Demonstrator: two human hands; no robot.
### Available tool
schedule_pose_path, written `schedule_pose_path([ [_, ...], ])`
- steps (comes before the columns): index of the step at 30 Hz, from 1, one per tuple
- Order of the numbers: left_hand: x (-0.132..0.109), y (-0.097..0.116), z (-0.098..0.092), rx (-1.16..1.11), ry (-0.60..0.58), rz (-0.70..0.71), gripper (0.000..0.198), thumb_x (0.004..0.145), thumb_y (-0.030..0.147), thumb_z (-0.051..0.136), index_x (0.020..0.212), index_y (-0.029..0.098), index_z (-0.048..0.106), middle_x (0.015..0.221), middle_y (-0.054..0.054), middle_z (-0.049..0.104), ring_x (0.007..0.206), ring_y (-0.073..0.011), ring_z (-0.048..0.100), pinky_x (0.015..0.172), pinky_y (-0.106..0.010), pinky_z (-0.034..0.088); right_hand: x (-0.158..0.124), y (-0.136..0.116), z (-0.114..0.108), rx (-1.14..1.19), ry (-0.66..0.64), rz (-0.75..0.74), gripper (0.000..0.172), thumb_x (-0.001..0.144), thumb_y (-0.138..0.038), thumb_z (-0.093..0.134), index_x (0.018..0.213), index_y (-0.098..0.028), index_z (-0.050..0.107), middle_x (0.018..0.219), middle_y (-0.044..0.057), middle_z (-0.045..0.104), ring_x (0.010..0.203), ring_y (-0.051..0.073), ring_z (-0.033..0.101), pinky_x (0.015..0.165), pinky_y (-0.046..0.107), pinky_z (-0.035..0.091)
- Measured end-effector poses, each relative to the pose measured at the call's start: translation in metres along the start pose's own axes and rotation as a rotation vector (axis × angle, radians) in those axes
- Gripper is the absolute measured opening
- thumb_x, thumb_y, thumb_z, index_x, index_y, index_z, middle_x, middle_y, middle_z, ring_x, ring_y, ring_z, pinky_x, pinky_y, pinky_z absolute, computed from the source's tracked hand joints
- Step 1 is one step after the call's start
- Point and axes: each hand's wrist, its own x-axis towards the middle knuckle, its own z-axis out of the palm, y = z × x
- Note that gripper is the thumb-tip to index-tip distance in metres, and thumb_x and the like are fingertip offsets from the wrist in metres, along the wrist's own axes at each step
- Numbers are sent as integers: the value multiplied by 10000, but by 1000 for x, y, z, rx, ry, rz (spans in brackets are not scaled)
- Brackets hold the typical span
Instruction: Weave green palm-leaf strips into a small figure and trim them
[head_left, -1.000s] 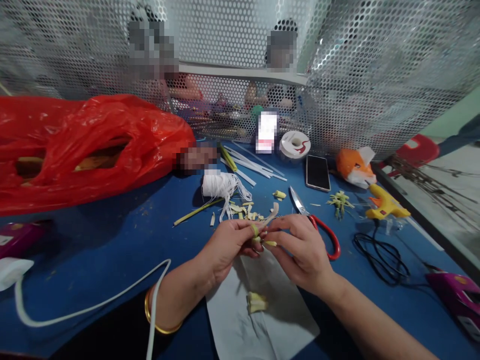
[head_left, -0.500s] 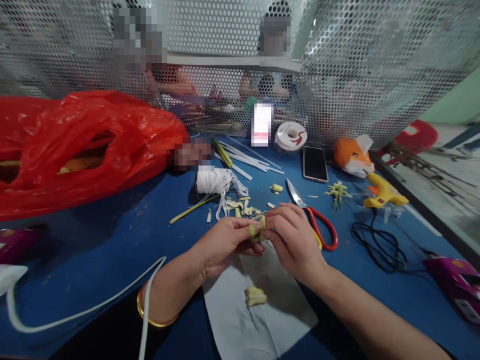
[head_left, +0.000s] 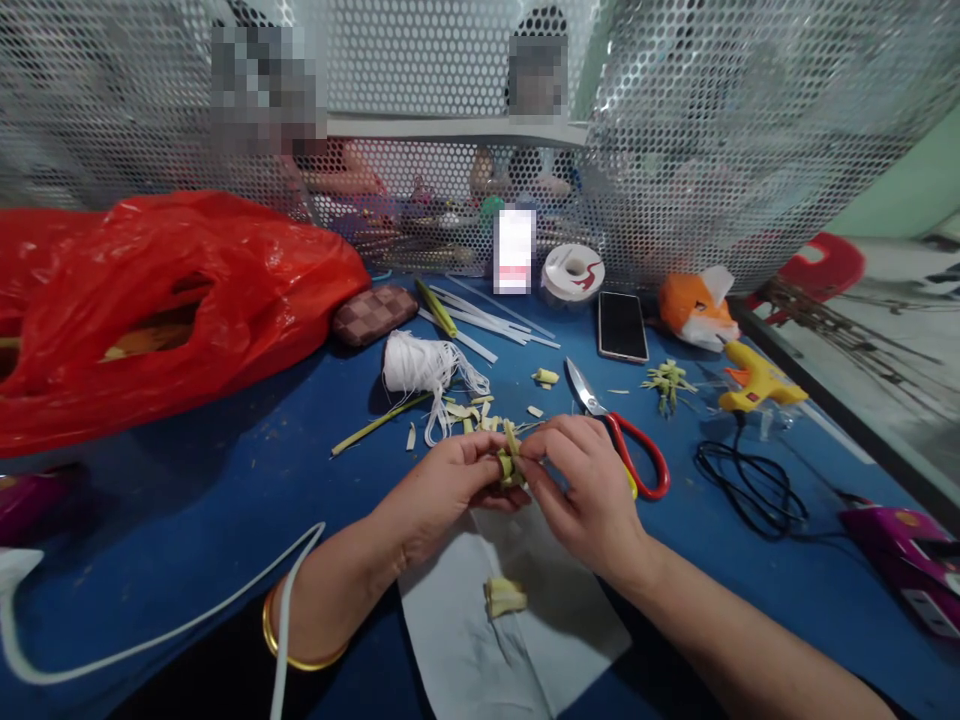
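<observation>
Between my two hands is a small yellow-green piece of folded plant strip (head_left: 507, 464). My left hand (head_left: 457, 475) is closed round it from the left, fingers curled beneath. The fingertips of my right hand (head_left: 581, 485) pinch the strip's upper right side; part of it is hidden by the fingers. Below them, a short pale-yellow bundle of strip (head_left: 505, 597) lies on a white paper sheet (head_left: 457, 640). Red-handled scissors (head_left: 643, 455) rest just right of my right hand, blades pointing away. Beyond my hands lie scattered strip scraps (head_left: 480, 412).
A spool of white string (head_left: 420, 365) and a green stalk (head_left: 375, 428) lie ahead left, near a red plastic bag (head_left: 255, 290). A ribbon roll (head_left: 572, 275), phone (head_left: 622, 327) and yellow glue gun (head_left: 761, 378) stand right. A white cable (head_left: 187, 620) crosses my left forearm.
The strip's upper end now stands up taller between my fingers, and my right fingertips have shifted slightly lower on it. The whole view has turned a little to the right.
</observation>
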Motion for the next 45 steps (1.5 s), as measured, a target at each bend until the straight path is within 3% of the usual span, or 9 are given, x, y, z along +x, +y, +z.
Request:
schedule_pose_path([
  [4,0,-2,2,-34,45,15,197,785,234,723,866,173,554,728,-15,702,613,-114,675,619,-208,534,-2,0,3,73,-11,140,165,922,-174,528,760,-206,533,737,10,585,734,178,545,692,331,375],
  [8,1,-1,2,-56,43,-2,202,779,217,731,840,168,546,727,-23,708,613,-110,686,630,-197,546,-4,3,7,262,-15,413,104,884,-233,581,804,-215,518,721,-12,574,651,151,540,593,279,402],
  [10,1,0,1,-75,53,-22,194,781,201,727,831,165,543,714,-29,707,611,-112,689,620,-186,545,-3,4,7,306,-26,455,94,865,-238,597,818,-216,519,700,-23,564,620,140,526,573,264,410],
  [15,1,1,-2,-151,28,-95,147,800,144,697,856,151,562,732,-49,711,632,-116,697,593,-163,546,4,5,-1,427,-121,364,89,863,-206,589,774,-201,595,688,-11,602,646,134,540,621,258,446],
  [23,2,3,-7,-222,34,-105,98,837,124,658,875,153,573,765,-63,719,635,-121,700,617,-188,577,12,9,-17,744,-267,437,177,897,-237,579,856,-194,746,783,32,725,720,159,659,688,297,540],
  [28,0,5,-7,-255,67,-109,95,845,119,656,892,149,580,755,-59,714,641,-131,707,635,-206,584,12,14,-20,672,-280,342,163,858,-158,631,934,-225,760,911,36,765,847,181,703,800,334,562],
  [40,2,4,-8,-258,85,-130,92,825,107,667,850,145,587,722,-45,694,620,-134,692,632,-227,568,11,12,-20,352,-243,30,179,904,-108,581,921,-216,723,789,7,725,748,150,667,699,287,515],
  [45,1,3,-6,-261,77,-125,143,762,138,743,816,138,611,702,-24,671,628,-137,679,679,-263,569,10,10,-15,317,-124,32,175,922,-150,569,894,-213,729,787,30,678,730,157,643,642,274,513],
])
